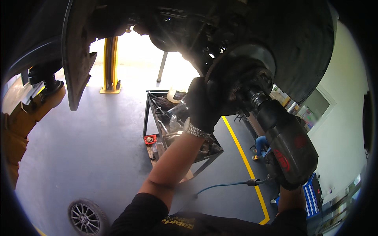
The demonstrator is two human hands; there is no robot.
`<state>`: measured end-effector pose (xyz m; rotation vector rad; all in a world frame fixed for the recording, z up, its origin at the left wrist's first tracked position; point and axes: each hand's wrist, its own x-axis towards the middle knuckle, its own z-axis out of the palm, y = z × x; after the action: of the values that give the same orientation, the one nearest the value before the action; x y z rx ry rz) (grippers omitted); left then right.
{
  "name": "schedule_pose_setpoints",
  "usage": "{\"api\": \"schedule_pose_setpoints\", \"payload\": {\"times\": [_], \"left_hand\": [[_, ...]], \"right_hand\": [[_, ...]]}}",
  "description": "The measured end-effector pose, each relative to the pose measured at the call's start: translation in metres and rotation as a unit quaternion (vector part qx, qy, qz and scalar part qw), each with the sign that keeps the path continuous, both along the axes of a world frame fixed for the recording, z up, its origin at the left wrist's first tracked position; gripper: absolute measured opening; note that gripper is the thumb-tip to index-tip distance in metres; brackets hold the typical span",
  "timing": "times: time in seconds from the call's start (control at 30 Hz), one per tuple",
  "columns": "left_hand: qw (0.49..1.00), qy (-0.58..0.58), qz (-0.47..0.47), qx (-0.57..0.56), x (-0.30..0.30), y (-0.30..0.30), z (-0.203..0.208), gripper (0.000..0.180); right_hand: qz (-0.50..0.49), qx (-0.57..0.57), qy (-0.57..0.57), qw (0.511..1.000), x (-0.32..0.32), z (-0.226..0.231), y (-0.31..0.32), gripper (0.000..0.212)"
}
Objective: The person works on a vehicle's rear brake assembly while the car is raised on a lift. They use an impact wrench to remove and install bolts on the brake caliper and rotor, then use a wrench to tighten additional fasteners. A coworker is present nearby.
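In my right hand [277,169], black-gloved, is a dark air impact wrench [289,143] with an air hose [224,185] at its handle. The wrench's socket [258,97] points up at the hub [258,80] in the middle of a dark brake disc [220,70]; whether it sits on a nut is too dark to tell. My left hand [201,104], also black-gloved and with a metal watch at the wrist, grips the disc's left edge. Its fingertips are lost in the dark behind the disc.
Overhead is the raised car's dark wheel arch [307,47]. A yellow lift arm [37,112] stands at the left. Below is a metal cart [147,114] full of parts and bottles. A wheel [86,216] lies at the lower left. A person [260,146] is partly visible beyond the wrench.
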<state>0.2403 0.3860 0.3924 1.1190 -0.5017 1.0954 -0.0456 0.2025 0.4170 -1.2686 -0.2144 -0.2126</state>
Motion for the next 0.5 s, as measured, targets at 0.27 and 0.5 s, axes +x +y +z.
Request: {"api": "schedule_pose_setpoints", "payload": {"times": [0.27,0.5], "left_hand": [[0.998,-0.018,0.054,0.002,0.01,-0.008,-0.001,0.029],[0.997,-0.031,0.072,0.009,0.012,-0.008,0.0,0.026]], "right_hand": [[-0.049,0.036,0.057,0.997,0.004,-0.004,-0.005,0.052],[0.073,-0.048,-0.068,0.994,0.027,-0.018,-0.048,0.057]]}}
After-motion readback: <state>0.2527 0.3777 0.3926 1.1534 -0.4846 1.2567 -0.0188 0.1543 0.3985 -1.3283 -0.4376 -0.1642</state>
